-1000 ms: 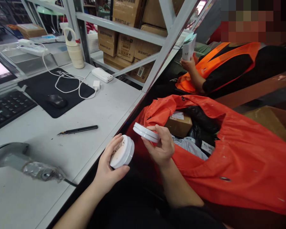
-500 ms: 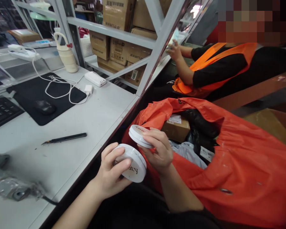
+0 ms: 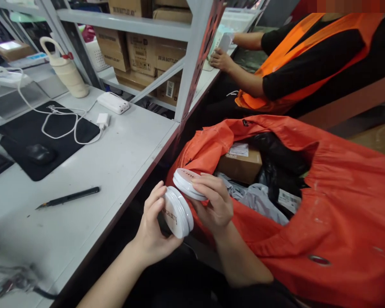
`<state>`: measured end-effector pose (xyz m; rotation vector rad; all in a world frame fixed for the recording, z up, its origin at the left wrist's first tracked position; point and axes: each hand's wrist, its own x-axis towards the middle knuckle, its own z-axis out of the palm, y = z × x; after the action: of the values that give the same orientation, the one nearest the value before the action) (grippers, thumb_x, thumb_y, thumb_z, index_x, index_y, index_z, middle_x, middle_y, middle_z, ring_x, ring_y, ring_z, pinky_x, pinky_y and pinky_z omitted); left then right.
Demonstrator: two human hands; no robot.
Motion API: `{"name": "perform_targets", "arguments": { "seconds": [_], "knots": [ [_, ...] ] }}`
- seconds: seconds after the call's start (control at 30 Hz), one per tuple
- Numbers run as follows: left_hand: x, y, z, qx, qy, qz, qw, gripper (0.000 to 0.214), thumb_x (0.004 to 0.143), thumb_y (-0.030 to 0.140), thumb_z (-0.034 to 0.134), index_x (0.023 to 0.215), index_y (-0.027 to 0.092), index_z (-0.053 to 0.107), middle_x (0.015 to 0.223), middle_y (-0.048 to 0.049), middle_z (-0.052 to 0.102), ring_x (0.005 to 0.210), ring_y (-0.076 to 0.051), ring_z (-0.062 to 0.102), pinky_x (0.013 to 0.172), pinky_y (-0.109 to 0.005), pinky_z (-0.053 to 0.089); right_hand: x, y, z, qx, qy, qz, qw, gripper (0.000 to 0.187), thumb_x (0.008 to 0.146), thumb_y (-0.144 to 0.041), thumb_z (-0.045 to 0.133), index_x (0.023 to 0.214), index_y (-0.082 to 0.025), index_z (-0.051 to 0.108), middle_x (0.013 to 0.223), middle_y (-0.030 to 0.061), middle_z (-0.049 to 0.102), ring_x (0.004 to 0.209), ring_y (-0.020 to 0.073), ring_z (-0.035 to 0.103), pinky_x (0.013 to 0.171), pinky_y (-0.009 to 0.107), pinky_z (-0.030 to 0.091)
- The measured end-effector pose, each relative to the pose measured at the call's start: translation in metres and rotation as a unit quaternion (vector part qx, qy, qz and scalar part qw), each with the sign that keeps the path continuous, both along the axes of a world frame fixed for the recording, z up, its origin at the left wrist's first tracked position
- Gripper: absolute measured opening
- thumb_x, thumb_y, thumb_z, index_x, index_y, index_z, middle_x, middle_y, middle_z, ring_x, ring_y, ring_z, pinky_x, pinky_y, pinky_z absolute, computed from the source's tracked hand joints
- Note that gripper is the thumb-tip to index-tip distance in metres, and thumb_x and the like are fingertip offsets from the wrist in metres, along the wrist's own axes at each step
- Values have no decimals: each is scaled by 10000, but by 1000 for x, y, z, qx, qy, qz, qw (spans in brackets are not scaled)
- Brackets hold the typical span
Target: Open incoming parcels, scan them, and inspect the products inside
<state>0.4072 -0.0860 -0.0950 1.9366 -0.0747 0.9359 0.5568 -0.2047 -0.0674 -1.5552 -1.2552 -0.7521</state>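
My left hand point(image 3: 155, 233) is closed on a round white case point(image 3: 176, 214) with dark lettering on its face, held on edge between thumb and fingers. A second round white case point(image 3: 188, 183), also lettered on top, is gripped by my right hand point(image 3: 214, 199) and tilted. The two cases are close together, the right one slightly higher; I cannot tell whether they touch. Both are in front of my body, between the table edge and a large orange-red bag point(image 3: 349, 205). Part of each case is covered by my fingers.
On the grey table point(image 3: 122, 149) are a black craft knife point(image 3: 69, 197), a mouse point(image 3: 40, 153), a white power bank point(image 3: 113, 102) and a cream bottle point(image 3: 67, 72). The open bag holds a carton point(image 3: 242, 164) and wrapped parcels. Beyond a metal rack point(image 3: 192, 64), a person in an orange vest point(image 3: 285, 64) handles something.
My left hand has turned its case so the lettered face points left and more of the rim shows. My right hand stays nearly still. The view has shifted right and slightly down.
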Motion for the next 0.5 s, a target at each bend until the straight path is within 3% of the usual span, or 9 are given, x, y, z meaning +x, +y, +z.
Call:
{"name": "perform_targets", "arguments": {
  "seconds": [0.07,0.1,0.17,0.23,0.27,0.33,0.4,0.5],
  "knots": [
    [4,-5,3,-138,56,-34,988,976,738,188,806,1555,352,297,1586,-141,368,1481,-378,364,1145,-594,419,4,-5,0,6,-2,-6,1000,424,802,-92,774,1184,-224,646,1051,78,709,967,232,705,865,454,621],
    [9,-5,7,-240,86,-61,965,884,766,264,797,1531,326,359,1572,-146,405,1458,-385,402,1132,-582,441,8,-7,1,6,6,-10,1000,424,806,-88,767,1189,-220,644,1056,80,708,974,232,704,865,446,620],
    [22,-3,19,-450,123,-116,877,684,831,429,710,1454,263,483,1490,-160,520,1382,-397,499,1062,-572,511,19,-14,7,8,40,-33,999,408,827,-92,743,1201,-219,642,1060,82,704,975,231,702,836,419,622],
    [41,1,36,-590,125,-151,783,585,856,495,618,1371,223,566,1374,-162,620,1299,-395,576,976,-566,568,35,-22,17,19,51,-80,995,410,837,-97,733,1216,-225,642,1063,83,701,974,231,698,812,402,622],
    [51,2,45,-627,124,-161,752,565,850,486,608,1345,215,587,1329,-157,649,1273,-388,595,946,-555,585,44,-27,24,29,33,-106,993,426,831,-95,740,1223,-229,642,1069,84,700,979,235,696,817,407,620],
    [72,0,60,-652,124,-184,725,556,811,420,658,1325,217,603,1278,-139,676,1242,-371,615,918,-525,602,61,-36,37,49,-35,-142,988,476,807,-83,763,1238,-237,634,1093,91,702,1006,250,693,848,439,614],
    [88,-5,67,-648,125,-209,722,567,774,325,716,1322,230,605,1264,-118,685,1225,-345,625,925,-498,600,74,-43,45,63,-96,-150,982,518,786,-77,781,1249,-240,615,1107,94,709,1024,263,694,870,473,611],
    [105,-16,64,-628,117,-228,734,620,713,199,771,1311,237,613,1222,-93,703,1174,-299,648,959,-461,579,85,-51,46,78,-135,-140,978,590,761,-81,804,1276,-246,568,1103,85,722,1038,270,691,887,514,609]
  ]
}}
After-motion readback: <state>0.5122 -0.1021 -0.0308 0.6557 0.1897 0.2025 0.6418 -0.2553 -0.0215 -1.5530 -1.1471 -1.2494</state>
